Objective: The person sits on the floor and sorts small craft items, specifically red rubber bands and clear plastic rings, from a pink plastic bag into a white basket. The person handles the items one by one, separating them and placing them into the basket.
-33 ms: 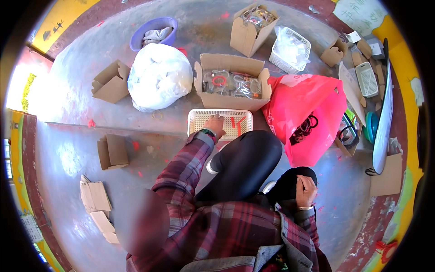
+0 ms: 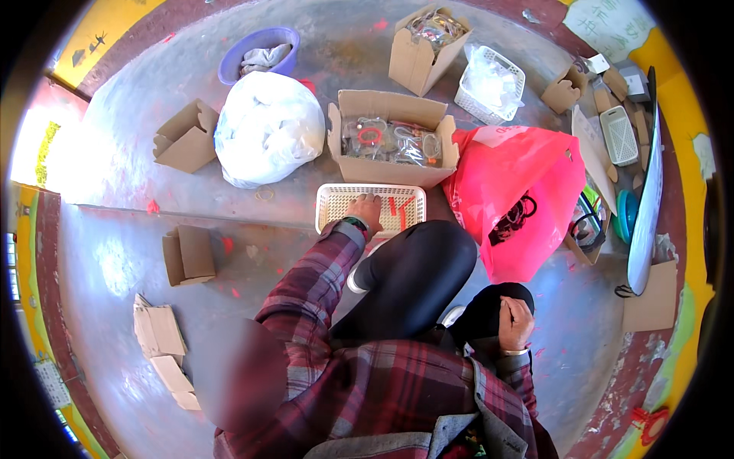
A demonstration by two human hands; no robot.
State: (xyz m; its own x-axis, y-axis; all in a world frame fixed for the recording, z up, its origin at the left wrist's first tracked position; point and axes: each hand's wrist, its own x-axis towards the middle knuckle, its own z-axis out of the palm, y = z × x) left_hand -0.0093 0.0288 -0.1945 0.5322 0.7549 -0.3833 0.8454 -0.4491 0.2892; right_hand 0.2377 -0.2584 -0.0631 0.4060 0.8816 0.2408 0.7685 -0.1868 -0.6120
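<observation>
In front of my bent leg sits a low cream plastic basket (image 2: 332,203). My left hand (image 2: 365,213) reaches over its near rim, palm down, with the fingers stretched out and a bracelet or band at the wrist. A few thin red strips (image 2: 403,217) lie in the basket, just right of those fingers. On my right knee rests my right hand (image 2: 517,324), its fingers curled in; what they hold, if anything, is hidden. Right behind the basket stands an open cardboard box (image 2: 391,168) filled with clear packets, among them a red ring-shaped piece.
A pink plastic bag (image 2: 527,229) with dark loops stands right of the box, a stuffed white bag (image 2: 269,130) left of it. Farther back are a purple tub (image 2: 232,67), a white basket (image 2: 490,116) and a tall carton (image 2: 414,61). Small cartons (image 2: 189,255) stand at left.
</observation>
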